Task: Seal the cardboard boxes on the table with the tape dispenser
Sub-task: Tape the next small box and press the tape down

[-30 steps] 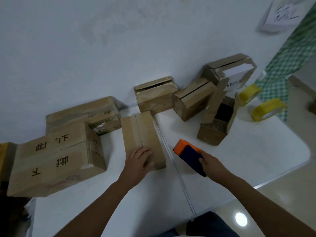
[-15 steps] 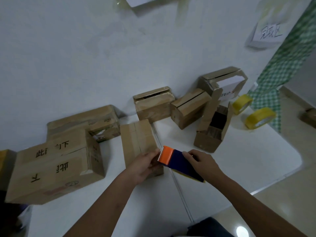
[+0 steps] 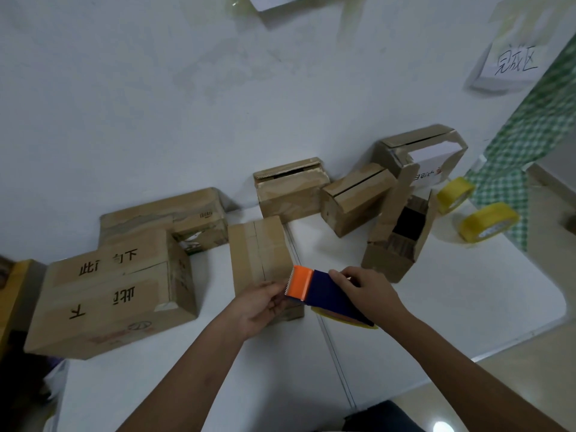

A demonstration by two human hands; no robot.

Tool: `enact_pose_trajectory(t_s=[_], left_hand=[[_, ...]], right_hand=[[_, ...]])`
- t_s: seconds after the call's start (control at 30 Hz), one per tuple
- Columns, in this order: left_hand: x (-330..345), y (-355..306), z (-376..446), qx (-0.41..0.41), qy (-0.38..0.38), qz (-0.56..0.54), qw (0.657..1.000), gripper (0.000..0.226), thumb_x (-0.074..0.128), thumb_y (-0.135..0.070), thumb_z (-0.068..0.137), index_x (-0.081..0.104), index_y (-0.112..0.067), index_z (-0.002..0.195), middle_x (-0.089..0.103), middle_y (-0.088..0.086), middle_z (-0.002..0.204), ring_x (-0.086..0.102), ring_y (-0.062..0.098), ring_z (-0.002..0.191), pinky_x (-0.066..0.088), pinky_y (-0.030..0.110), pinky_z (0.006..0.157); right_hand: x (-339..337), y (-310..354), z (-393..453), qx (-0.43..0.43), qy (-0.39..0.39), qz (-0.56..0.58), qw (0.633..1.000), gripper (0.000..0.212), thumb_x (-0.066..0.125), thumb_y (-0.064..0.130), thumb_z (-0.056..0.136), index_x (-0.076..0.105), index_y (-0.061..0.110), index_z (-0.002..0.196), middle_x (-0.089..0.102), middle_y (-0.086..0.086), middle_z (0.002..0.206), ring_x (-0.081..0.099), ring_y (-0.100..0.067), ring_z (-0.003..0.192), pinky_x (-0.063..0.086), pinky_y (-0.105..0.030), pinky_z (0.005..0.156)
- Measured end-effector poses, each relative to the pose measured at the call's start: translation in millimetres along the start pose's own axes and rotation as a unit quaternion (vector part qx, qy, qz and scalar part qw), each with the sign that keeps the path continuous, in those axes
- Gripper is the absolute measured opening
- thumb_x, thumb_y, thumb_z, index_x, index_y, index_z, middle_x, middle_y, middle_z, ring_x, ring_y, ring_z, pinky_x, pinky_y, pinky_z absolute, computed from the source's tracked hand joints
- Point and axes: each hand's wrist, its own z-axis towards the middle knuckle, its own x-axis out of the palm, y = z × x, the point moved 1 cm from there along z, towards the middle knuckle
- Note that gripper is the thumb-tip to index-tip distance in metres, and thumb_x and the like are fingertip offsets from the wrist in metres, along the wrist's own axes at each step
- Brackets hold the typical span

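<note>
Head view: your hands meet at the tape dispenser (image 3: 324, 293).
Right hand (image 3: 369, 291): grips its body.
Left hand (image 3: 258, 304): pinches at its orange end, over the closed box (image 3: 260, 254).

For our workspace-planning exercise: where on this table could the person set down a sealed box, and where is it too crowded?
Bare table lies right of the open box, in front of the yellow tape rolls. Another free patch sits at the near edge, under the forearms. The back along the wall is crowded with boxes, and the printed box fills the left. Both hands work the tape dispenser at the centre box.
</note>
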Motion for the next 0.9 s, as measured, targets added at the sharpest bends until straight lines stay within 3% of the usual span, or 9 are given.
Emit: enact_pose_trajectory(t_s=[0.1,0.3,0.53,0.7,0.9], left_hand=[[-3.3,1.2,1.1,-0.024,0.003,0.033,0.999,0.008,0.066,-0.011,0.093,0.070,-0.008,0.098,0.075,0.007,0.087,0.065,0.015,0.089,0.053,0.024,0.078],[-5.1,-1.7,-1.1,-0.042,0.019,0.083,0.996,0.013,0.063,-0.013,0.096,0.068,-0.009,0.106,0.074,0.006,0.085,0.068,0.010,0.075,0.054,0.020,0.060],[-2.7,0.8,1.6,0.025,-0.024,0.126,0.991,0.020,0.059,-0.018,0.099,0.067,-0.011,0.115,0.071,0.012,0.109,0.065,0.017,0.094,0.053,0.024,0.072],[-2.9,5.7,3.2,0.072,-0.059,0.163,0.982,0.013,0.058,-0.014,0.099,0.069,-0.010,0.105,0.072,0.014,0.104,0.067,0.022,0.097,0.055,0.037,0.091],[-16.3,3.0,2.5,0.101,-0.092,0.156,0.978,0.014,0.055,-0.010,0.100,0.069,-0.008,0.104,0.072,0.011,0.095,0.066,0.015,0.084,0.053,0.027,0.071]], right_hand=[[0.2,1.2,1.3,-0.006,0.004,0.001,1.000,0.041,0.039,0.054,0.097,0.064,0.023,0.109,0.069,0.005,0.099,0.064,-0.008,0.081,0.049,-0.018,0.069],[-1.2,2.2,2.1,-0.016,0.014,0.003,1.000,0.041,0.040,0.054,0.097,0.064,0.024,0.111,0.070,0.005,0.102,0.063,-0.007,0.080,0.047,-0.016,0.066],[-3.0,3.3,3.7,-0.016,0.021,-0.003,1.000,0.051,0.039,0.068,0.086,0.065,0.031,0.110,0.069,0.011,0.099,0.063,-0.005,0.077,0.051,-0.017,0.067],[-4.2,9.3,8.1,-0.028,0.031,-0.037,0.998,0.055,0.041,0.073,0.085,0.067,0.031,0.109,0.069,0.013,0.092,0.064,-0.005,0.076,0.056,-0.022,0.069],[-5.6,23.5,19.3,-0.064,0.053,-0.052,0.995,0.055,0.041,0.069,0.089,0.068,0.027,0.112,0.072,0.008,0.092,0.066,-0.008,0.077,0.058,-0.024,0.069]])
